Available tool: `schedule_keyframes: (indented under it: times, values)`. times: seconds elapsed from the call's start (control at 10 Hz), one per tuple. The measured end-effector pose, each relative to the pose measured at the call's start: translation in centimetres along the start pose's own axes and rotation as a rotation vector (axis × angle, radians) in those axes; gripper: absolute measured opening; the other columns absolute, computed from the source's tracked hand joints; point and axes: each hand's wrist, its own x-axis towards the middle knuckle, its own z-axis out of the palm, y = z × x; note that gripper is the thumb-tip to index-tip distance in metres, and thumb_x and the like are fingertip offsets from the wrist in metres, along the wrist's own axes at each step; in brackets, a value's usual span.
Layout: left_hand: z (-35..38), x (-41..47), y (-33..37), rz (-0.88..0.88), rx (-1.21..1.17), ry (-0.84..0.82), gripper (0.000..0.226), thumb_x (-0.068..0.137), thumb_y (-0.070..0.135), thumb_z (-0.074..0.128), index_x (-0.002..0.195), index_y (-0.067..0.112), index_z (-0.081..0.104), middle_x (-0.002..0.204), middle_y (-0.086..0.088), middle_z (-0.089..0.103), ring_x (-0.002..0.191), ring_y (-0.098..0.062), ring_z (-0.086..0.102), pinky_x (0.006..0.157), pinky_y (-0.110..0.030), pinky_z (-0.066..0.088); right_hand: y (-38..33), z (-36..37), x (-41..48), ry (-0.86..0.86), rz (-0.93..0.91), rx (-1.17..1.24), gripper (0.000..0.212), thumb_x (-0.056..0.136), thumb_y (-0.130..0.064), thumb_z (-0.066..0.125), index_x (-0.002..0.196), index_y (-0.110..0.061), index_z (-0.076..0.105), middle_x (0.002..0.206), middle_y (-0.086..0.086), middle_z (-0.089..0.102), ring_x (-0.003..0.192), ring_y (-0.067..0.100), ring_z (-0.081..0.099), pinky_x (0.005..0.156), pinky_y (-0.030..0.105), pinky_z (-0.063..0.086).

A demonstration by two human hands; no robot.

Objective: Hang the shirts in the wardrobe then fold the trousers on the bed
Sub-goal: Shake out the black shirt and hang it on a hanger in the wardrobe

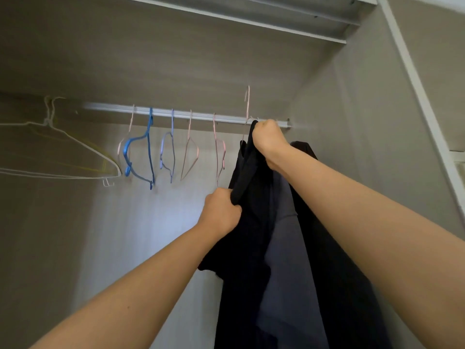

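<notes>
While left grip point(221, 212) and right grip point(269, 139) clamp the shirt point(246, 243), the hook point(248, 102) above them seems off the rail point(176, 114); tugging could drop it.

I've got the wardrobe rail point(176, 113) loaded left to right: white wire hangers point(49, 119), pink hangers point(215, 133) and blue hangers point(150, 137) mid-span, dark shirts point(305, 149) at the right end.

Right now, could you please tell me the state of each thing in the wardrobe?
Black shirt: on pink hanger, hook above rail.
Right hand: grips shirt's top.
Left hand: grips shirt's edge.
Empty hangers: hanging on rail.
Grey garment: hangs beside black shirt.
</notes>
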Motion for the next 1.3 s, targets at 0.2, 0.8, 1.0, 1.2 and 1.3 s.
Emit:
schedule_keyframes:
  times: [0.2,0.8,1.0,1.2,1.3]
  values:
    - [0.0,1.9,-2.1,-0.023,-0.035,0.035,0.012,0.098,0.008,0.052,0.092,0.013,0.061,0.101,-0.017,0.068,0.078,-0.023,0.059,0.064,-0.027,0.049,-0.2,2.1,3.8,-0.088,-0.006,0.413,0.139,0.009,-0.053,0.002,0.128,-0.002,0.052,0.072,-0.006,0.035,0.059,0.003,0.033,0.040,0.011,0.036]
    - [3.4,1.1,-6.6,-0.041,-0.077,0.092,0.015,0.098,0.018,0.057,0.100,0.010,0.069,0.093,-0.009,0.070,0.085,-0.027,0.066,0.083,-0.041,0.055,1.9,6.3,3.8,-0.152,-0.174,0.096,0.026,0.096,-0.014,0.046,0.071,-0.007,0.044,0.069,0.005,0.043,0.065,0.022,0.042,0.046,0.027,0.030]
    - [3.6,-0.5,-6.2,0.026,0.001,0.150,0.014,0.095,0.020,0.058,0.091,0.011,0.068,0.081,-0.004,0.068,0.074,-0.022,0.064,0.073,-0.038,0.056,3.1,5.9,0.4,0.003,-0.368,-0.098,0.012,0.096,-0.014,0.048,0.098,-0.003,0.047,0.079,0.006,0.047,0.063,0.023,0.046,0.048,0.032,0.033]
    - [2.9,-2.8,-5.2,0.065,0.124,0.125,0.013,0.094,0.020,0.057,0.093,0.010,0.065,0.078,-0.002,0.065,0.071,-0.020,0.061,0.069,-0.039,0.055,4.4,5.2,-3.6,0.151,-0.453,-0.244,0.036,0.100,-0.022,0.044,0.130,-0.003,0.041,0.114,0.011,0.058,0.098,0.028,0.056,0.054,0.032,0.033]
    - [2.6,-4.8,-4.8,0.089,0.166,0.113,0.014,0.095,0.022,0.056,0.095,0.012,0.065,0.078,-0.001,0.066,0.070,-0.019,0.061,0.068,-0.039,0.055,5.2,4.4,-6.3,0.131,-0.478,-0.249,0.040,0.100,-0.027,0.042,0.135,-0.006,0.040,0.124,0.010,0.054,0.111,0.027,0.051,0.062,0.033,0.035]
